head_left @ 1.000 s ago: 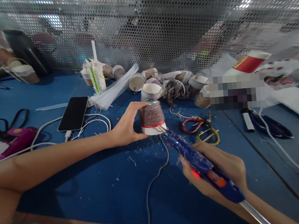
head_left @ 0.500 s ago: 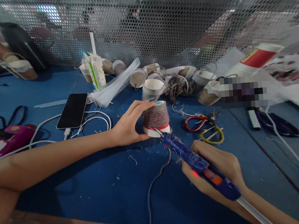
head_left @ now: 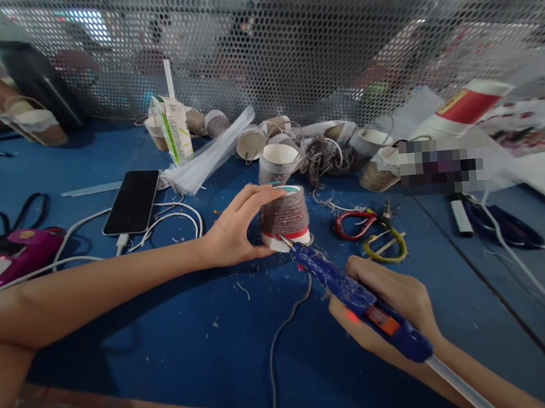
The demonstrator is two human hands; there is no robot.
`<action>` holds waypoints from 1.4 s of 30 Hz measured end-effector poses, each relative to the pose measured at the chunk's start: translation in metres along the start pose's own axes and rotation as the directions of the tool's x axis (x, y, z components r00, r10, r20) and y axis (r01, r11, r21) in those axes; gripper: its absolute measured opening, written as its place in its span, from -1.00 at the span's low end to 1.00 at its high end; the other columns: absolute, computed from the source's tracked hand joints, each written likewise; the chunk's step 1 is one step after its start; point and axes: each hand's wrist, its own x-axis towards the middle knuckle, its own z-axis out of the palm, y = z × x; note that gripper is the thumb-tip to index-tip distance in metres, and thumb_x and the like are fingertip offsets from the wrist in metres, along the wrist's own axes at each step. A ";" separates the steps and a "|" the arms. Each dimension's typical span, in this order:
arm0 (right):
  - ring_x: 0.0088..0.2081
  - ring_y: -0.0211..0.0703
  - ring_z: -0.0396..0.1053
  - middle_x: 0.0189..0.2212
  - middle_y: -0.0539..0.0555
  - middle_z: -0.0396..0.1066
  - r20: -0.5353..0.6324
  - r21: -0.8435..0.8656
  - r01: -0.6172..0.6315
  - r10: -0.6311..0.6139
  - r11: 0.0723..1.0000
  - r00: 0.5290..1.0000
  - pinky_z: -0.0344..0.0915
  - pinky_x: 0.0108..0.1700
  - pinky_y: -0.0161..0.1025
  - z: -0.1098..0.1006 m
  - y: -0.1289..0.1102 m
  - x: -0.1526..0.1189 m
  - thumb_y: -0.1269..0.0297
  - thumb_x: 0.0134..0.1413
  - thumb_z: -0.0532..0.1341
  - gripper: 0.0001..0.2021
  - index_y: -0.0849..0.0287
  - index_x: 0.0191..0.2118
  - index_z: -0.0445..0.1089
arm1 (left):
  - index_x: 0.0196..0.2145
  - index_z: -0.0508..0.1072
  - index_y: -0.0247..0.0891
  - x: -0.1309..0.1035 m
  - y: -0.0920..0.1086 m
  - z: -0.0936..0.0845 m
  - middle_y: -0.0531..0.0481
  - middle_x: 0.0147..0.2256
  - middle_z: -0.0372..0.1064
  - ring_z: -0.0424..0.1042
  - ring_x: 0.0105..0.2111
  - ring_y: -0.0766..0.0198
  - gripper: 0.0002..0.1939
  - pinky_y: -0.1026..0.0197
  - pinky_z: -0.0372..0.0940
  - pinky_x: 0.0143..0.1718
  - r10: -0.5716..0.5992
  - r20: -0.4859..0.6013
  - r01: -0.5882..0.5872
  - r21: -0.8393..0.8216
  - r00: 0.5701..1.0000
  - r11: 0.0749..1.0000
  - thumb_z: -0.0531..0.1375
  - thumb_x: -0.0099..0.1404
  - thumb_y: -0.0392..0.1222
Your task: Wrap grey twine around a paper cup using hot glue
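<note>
My left hand [head_left: 242, 225] grips a paper cup [head_left: 284, 210] that stands upside down on the blue table, fingers on its top and thumb near its lower edge. Grey-brown cord is wound round most of the cup; a red band and a white strip show below the cord. In my right hand [head_left: 388, 295] is a blue glue gun [head_left: 339, 280], its metal tip at the red band by the cup's lower left front. A clear glue stick [head_left: 459, 381] sticks out of the gun's rear. Loose grey cord [head_left: 283, 335] runs from the cup toward the table's front edge.
Red and yellow-handled scissors [head_left: 373, 230] lie right of the cup. A phone [head_left: 133, 202] with a white cable and a bundle of glue sticks [head_left: 212, 152] lie to the left. Behind stand several cups, tangled cord [head_left: 320, 156] and a perforated metal screen [head_left: 288, 45].
The glue gun and my right hand have shifted slightly left, the tip moving a little along the red band. My left hand keeps its hold on the cup.
</note>
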 end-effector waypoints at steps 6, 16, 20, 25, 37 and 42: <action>-0.65 -0.37 0.01 -0.63 -0.16 0.02 -0.011 0.024 -0.004 0.004 1.000 1.000 -0.02 -0.56 -0.33 -0.001 0.000 0.001 0.40 0.04 0.15 -0.75 0.08 -0.51 0.02 | 0.20 0.08 -0.14 -0.001 -0.001 0.000 -0.19 0.09 0.30 0.30 0.14 -0.01 -0.23 -0.16 0.30 0.11 -0.061 0.023 0.060 0.012 0.998 0.998 0.34 0.11 -0.12; -0.66 -0.37 0.07 -0.65 -0.15 0.07 -0.045 -0.054 -0.031 0.028 0.998 0.999 0.05 -0.60 -0.35 -0.003 0.001 0.001 0.43 -0.05 0.18 -0.74 0.07 -0.53 0.04 | 0.18 0.08 -0.15 -0.001 -0.001 -0.001 -0.20 0.09 0.28 0.30 0.14 0.01 -0.22 -0.11 0.32 0.10 -0.085 -0.027 0.086 0.021 0.996 0.996 0.34 0.08 -0.17; -0.67 -0.36 0.10 -0.68 -0.15 0.09 -0.072 -0.045 -0.056 0.052 0.997 0.996 0.09 -0.61 -0.36 -0.004 0.001 0.000 0.42 -0.08 0.20 -0.75 0.07 -0.55 0.05 | 0.19 0.07 -0.16 -0.001 -0.001 -0.001 -0.20 0.08 0.28 0.30 0.14 0.00 -0.22 -0.10 0.32 0.10 -0.108 -0.028 0.109 0.018 0.994 0.994 0.34 0.08 -0.15; -0.67 -0.34 0.11 -0.70 -0.15 0.11 -0.116 -0.028 -0.136 0.132 0.990 0.984 0.11 -0.59 -0.33 -0.003 0.002 -0.001 0.37 -0.08 0.19 -0.75 0.07 -0.56 0.05 | 0.20 0.05 -0.15 -0.001 -0.002 0.000 -0.20 0.09 0.26 0.28 0.17 -0.01 -0.24 -0.12 0.30 0.12 -0.101 -0.057 0.100 -0.014 0.993 0.995 0.32 0.12 -0.13; -0.66 -0.33 0.10 -0.70 -0.13 0.11 -0.177 0.013 -0.228 0.226 0.974 0.958 0.09 -0.56 -0.30 -0.001 0.003 -0.002 0.41 -0.09 0.19 -0.75 0.08 -0.58 0.08 | 0.21 0.03 -0.13 -0.003 -0.004 0.003 -0.23 0.12 0.23 0.26 0.18 0.01 -0.22 -0.11 0.32 0.12 -0.084 -0.100 0.079 -0.059 0.991 0.995 0.33 0.14 -0.12; -0.67 -0.35 0.05 -0.70 -0.13 0.06 -0.194 -0.039 -0.249 0.237 0.968 0.952 0.08 -0.56 -0.30 -0.003 0.002 0.001 0.40 -0.06 0.16 -0.76 0.09 -0.59 0.06 | 0.21 0.06 -0.16 -0.003 -0.006 0.004 -0.24 0.11 0.22 0.28 0.16 0.00 -0.20 -0.09 0.33 0.11 -0.060 -0.122 0.049 -0.089 0.991 0.995 0.35 0.12 -0.13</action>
